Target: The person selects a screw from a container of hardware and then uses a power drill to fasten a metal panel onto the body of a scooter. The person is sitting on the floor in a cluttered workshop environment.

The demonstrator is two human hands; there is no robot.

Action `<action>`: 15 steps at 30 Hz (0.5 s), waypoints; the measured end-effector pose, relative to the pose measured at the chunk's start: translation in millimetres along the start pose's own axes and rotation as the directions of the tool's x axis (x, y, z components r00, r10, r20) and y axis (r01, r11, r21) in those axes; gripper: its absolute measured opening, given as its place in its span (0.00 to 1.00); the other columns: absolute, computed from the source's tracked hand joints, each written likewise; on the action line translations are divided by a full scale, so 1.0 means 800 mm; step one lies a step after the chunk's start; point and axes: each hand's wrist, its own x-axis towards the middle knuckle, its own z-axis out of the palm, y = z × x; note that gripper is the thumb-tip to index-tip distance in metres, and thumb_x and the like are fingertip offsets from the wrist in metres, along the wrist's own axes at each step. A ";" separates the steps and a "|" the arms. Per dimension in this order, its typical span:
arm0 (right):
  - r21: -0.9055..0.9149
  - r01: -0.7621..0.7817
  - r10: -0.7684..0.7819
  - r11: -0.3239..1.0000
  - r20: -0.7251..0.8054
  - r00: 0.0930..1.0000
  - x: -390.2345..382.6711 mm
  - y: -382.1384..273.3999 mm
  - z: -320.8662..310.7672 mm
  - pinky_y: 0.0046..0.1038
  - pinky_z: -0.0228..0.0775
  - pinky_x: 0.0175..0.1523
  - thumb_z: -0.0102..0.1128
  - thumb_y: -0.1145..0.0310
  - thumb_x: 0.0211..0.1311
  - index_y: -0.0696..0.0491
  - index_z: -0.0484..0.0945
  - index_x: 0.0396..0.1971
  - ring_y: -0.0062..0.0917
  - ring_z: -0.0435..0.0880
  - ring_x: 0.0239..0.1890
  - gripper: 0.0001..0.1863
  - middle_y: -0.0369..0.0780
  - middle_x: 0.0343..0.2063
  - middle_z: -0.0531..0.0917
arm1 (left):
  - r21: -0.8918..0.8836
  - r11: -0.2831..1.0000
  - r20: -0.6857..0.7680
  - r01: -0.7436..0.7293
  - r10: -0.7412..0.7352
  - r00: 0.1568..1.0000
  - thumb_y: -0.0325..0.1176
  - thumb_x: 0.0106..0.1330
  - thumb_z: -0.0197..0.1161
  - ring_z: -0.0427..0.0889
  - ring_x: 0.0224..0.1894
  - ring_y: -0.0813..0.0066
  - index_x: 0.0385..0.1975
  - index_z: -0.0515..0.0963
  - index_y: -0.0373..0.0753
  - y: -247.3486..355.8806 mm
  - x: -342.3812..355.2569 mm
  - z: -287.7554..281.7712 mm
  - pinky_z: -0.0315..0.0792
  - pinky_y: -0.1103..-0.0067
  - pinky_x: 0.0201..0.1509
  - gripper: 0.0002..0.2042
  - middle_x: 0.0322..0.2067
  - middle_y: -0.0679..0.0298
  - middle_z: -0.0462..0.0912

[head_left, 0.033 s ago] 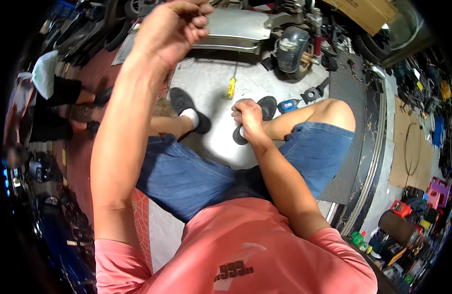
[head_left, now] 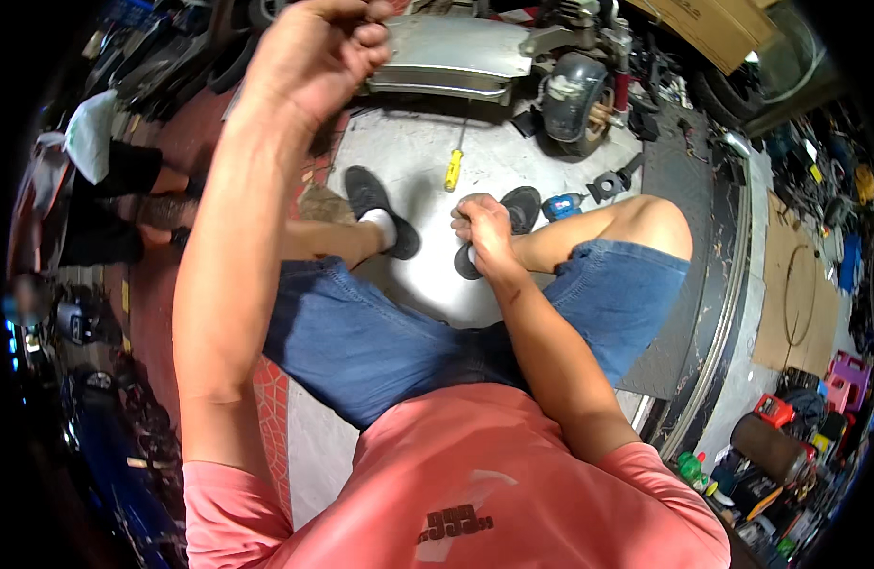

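Observation:
My left hand (head_left: 314, 59) is raised at the top, its fingers loosely curled toward the palm, and no object shows in it. The upper edge of the picture cuts off part of its fingers. It hangs in front of a silver scooter deck (head_left: 451, 52). My right hand (head_left: 482, 228) is lower, over my right lower leg and shoe, with its fingers curled in and nothing visible in them. Beyond it a yellow-handled screwdriver (head_left: 453, 169) lies on the pale floor, its shaft pointing toward the deck. A blue power tool (head_left: 562, 205) lies right of my right shoe.
A scooter wheel (head_left: 576, 100) with a scuffed dark fender stands beyond my feet. At the far left a person's legs (head_left: 105, 204) and a pale bag (head_left: 89, 136) show. Cardboard (head_left: 783, 294), a red box (head_left: 774, 410) and several tools and parts line the right side.
The view has shifted slightly, so the floor and scooter sit a little to the right. My left hand is slightly farther up and left; both hands keep the same pose.

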 end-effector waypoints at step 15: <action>-0.096 0.531 -0.490 0.842 0.277 0.827 -0.091 -0.354 -0.028 0.26 0.63 0.44 0.57 0.66 0.64 0.55 0.72 0.36 0.22 0.68 0.38 0.09 0.36 0.32 0.70 | 0.644 0.292 -0.759 0.707 0.132 0.637 0.48 0.67 0.61 0.88 0.46 0.47 0.42 0.85 0.30 -0.254 -0.173 -0.442 0.77 0.59 0.51 0.22 0.42 0.38 0.86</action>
